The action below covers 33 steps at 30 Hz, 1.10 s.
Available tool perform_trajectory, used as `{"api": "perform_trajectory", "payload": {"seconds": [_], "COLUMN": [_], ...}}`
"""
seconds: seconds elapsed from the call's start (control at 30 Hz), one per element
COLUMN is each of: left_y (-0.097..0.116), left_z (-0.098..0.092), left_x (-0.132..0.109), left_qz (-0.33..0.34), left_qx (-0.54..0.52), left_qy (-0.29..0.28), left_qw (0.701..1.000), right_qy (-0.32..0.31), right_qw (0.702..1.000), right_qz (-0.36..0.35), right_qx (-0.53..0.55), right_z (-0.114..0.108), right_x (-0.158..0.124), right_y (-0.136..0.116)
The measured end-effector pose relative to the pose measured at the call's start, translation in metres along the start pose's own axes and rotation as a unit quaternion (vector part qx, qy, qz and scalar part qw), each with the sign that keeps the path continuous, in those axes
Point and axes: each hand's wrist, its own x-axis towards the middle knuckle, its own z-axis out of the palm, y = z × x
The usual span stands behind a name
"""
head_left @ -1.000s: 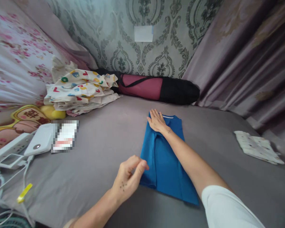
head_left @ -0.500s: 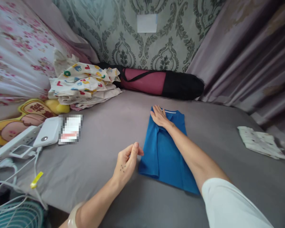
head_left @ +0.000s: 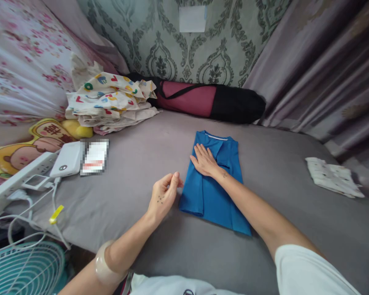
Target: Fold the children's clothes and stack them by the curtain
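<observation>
A blue shirt (head_left: 216, 196) lies folded on the grey bed sheet (head_left: 135, 147), its neckline with a white strip at the far end. My right hand (head_left: 205, 162) rests flat on the upper left part of the shirt, fingers stretched out. Close to the shirt's left edge is my left hand (head_left: 165, 194), loosely closed with the thumb up; I see nothing in it. A pale bangle is on my left forearm.
A pile of patterned cloth (head_left: 110, 100) and a maroon and black long bag (head_left: 190, 100) lie along the wall. At left are a power bank (head_left: 66, 159), a power strip (head_left: 21, 176), cables and a teal fan (head_left: 24, 268). Folded white cloth (head_left: 333, 176) lies at right.
My right hand has slid from the neckline down the shirt toward me, uncovering the collar. My left hand stays beside the shirt's left edge. The view has shifted slightly.
</observation>
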Motion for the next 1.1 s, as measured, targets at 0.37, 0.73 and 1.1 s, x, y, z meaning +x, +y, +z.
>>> {"api": "perform_trajectory", "payload": {"seconds": [0.37,0.73,1.1], "left_y": [0.008,-0.005,0.0], "left_z": [-0.005,-0.001,-0.028], "left_x": [0.003,0.005,-0.015], "left_qz": [0.018,0.025,0.279], "left_qx": [-0.013,0.029,0.314], "left_qy": [0.113,0.037,-0.27], "left_qw": [0.993,0.999,0.867], "right_qy": [-0.046,-0.047,0.122], "right_qw": [0.989,0.979,0.988], "right_qz": [-0.123,-0.134,-0.021], "right_qx": [0.064,0.148,0.091], "right_z": [0.007,-0.004,-0.03], "right_x": [-0.116,-0.128,-0.247], "right_y": [-0.072,-0.061,0.024]}}
